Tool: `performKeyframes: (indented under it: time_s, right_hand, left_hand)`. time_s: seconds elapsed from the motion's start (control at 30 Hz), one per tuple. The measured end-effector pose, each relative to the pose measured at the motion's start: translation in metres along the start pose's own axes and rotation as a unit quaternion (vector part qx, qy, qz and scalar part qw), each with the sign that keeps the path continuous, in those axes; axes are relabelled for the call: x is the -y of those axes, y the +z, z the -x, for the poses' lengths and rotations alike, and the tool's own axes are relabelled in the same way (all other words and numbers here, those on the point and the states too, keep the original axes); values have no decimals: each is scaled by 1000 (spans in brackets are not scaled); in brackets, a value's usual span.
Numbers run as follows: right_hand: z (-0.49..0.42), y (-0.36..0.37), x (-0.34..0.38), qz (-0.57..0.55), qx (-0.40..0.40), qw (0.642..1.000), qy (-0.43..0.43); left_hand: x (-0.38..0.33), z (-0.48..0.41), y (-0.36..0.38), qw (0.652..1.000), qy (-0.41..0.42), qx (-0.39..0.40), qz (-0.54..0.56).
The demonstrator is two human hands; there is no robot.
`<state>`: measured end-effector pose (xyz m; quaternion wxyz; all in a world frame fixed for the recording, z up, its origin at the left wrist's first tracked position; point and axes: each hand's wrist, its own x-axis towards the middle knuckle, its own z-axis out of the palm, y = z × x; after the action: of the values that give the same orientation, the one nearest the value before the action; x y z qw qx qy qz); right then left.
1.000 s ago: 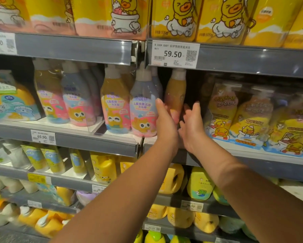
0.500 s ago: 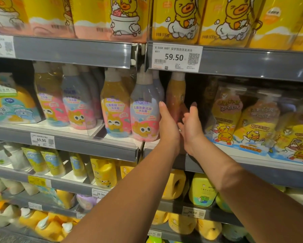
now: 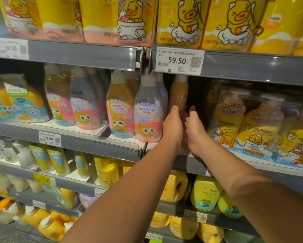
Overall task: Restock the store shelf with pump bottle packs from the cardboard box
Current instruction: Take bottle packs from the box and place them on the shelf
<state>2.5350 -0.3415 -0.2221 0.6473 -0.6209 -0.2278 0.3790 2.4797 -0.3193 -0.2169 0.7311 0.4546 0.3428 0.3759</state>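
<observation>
Since only the head camera shows this moment, everything comes from that one view. Both arms reach up to the shelf (image 3: 98, 146). The left hand (image 3: 172, 127) and the right hand (image 3: 195, 132) stand close together, palms facing, with an amber bottle (image 3: 179, 95) rising between and just beyond them. The left hand's fingers look straight and together, laid along the bottle's side and not wrapped round it. The right hand's thumb points up, but its fingers are hidden behind the palm, so I cannot tell whether it grips anything. The bottle's lower half is hidden by the hands. The cardboard box is not in view.

What could go wrong, I judge: the bottle's pump top sits close under the rail above the hands, so lifting it could snag it there. A sideways nudge from the left hand could push the twin pack (image 3: 136, 111) touching it, which stands near the front edge, off the shelf. To the right of the right hand lies a dark gap, so the bottle might topple that way.

Counted: one amber bottle between the hands, two front twin packs left of the left hand with more behind, about three blurred duck packs (image 3: 259, 130) right of the right hand, and one price tag (image 3: 179, 60) just above both hands.
</observation>
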Motion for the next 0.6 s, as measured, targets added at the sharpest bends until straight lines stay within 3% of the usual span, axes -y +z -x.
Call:
performKeyframes:
  time_s: [0.07,0.13,0.23,0.3,0.37,0.43,0.5,0.6]
  right_hand:
    - [7,-2,3,71,-20,997,-10]
    - [19,-3,9,158,-27,987,-18]
    - [41,-2,10,328,-34,944,-25]
    - [59,3,7,451,-49,891,-23]
    - [87,16,7,589,-32,806,-55]
    - [111,27,4,643,-25,763,-52]
    - [132,36,0,671,-13,739,-49]
    - [155,48,-8,711,4,702,-52]
  left_hand:
    - [-4,5,-9,990,40,7,-135]
    - [-11,14,-24,958,86,12,-272]
    - [-21,32,-52,863,127,36,-487]
    - [-30,51,-72,788,147,44,-596]
    - [-38,74,-91,722,166,46,-670]
    - [-44,96,-106,660,178,67,-727]
    - [-48,114,-118,617,189,82,-759]
    - [-57,139,-138,590,207,78,-777]
